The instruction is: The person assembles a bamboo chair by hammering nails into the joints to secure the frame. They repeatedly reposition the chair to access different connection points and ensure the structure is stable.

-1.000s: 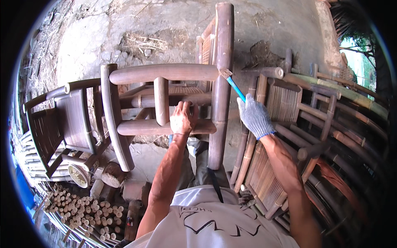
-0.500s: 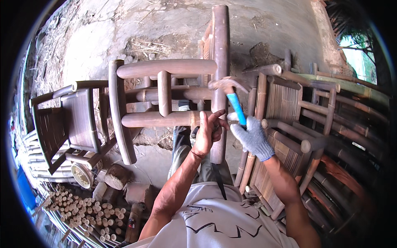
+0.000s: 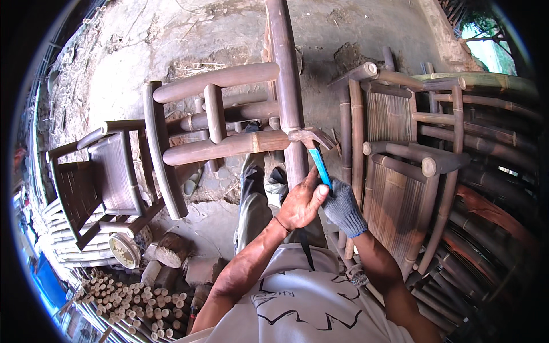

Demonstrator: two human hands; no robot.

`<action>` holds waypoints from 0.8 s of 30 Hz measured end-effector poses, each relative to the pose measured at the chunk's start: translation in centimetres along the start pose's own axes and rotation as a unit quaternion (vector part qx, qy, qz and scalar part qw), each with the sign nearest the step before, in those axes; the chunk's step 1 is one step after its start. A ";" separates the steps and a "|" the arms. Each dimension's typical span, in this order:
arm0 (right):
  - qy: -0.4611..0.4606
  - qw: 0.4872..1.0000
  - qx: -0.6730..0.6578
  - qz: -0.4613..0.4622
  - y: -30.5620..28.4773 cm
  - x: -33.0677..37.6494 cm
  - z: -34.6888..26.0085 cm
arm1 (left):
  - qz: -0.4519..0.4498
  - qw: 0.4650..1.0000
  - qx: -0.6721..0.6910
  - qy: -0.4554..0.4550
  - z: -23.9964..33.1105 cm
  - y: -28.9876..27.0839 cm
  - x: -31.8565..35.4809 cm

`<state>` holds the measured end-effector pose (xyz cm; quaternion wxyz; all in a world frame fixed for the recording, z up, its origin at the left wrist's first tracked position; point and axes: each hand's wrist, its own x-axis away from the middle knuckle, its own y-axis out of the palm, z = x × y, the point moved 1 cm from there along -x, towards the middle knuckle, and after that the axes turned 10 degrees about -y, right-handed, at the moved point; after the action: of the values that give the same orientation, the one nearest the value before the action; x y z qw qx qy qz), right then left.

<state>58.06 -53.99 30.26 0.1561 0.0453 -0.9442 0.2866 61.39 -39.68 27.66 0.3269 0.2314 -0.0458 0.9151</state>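
Note:
My right hand (image 3: 344,210), in a grey knit glove, is closed round the blue handle of a claw hammer (image 3: 320,163). Its rusty brown head lies over the thick bamboo pole, beside the joint with the lower rail. My bare left hand (image 3: 303,201) covers the pole's near end, with its fingers curled over it and the thumb close to the hammer handle. The pole belongs to a brown bamboo frame (image 3: 223,147) with two cross rails, a short upright between them and a second post at left. Part of the left fingers is hidden.
A bamboo chair (image 3: 111,171) stands at left, and more bamboo chairs (image 3: 394,188) are at right. Cut bamboo pieces (image 3: 134,300) are heaped at lower left, near a round container (image 3: 124,250) and blocks (image 3: 174,248). Dark bamboo poles (image 3: 492,143) lie at far right.
The hammer has come down and nearer to me, beside the lower joint. My left hand has moved from that joint to the pole's near end. The frame has shifted left and tilted slightly.

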 end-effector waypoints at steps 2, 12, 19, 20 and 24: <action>0.037 0.999 -0.016 0.005 0.5 1.3 0.4 | -0.024 0.999 -0.018 -0.027 -0.1 0.4 0.6; 0.171 0.942 -0.241 0.157 1.4 2.3 -0.8 | 0.074 0.981 0.174 -0.052 -1.9 1.7 1.5; 0.315 0.704 -0.612 0.176 1.7 1.4 -0.5 | 0.098 0.942 0.318 -0.051 -1.8 2.1 1.1; 0.334 0.671 -0.642 0.164 1.8 1.3 -0.5 | 0.131 0.938 0.317 -0.042 -1.2 2.2 0.9; 0.342 0.659 -0.658 0.130 2.7 0.9 -0.3 | 0.143 0.956 0.254 -0.017 -2.5 1.3 0.0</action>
<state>56.81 -51.62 29.35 0.4181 -0.2932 -0.7629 -0.3964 59.61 -40.07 25.51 0.1222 0.3134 0.1500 0.9297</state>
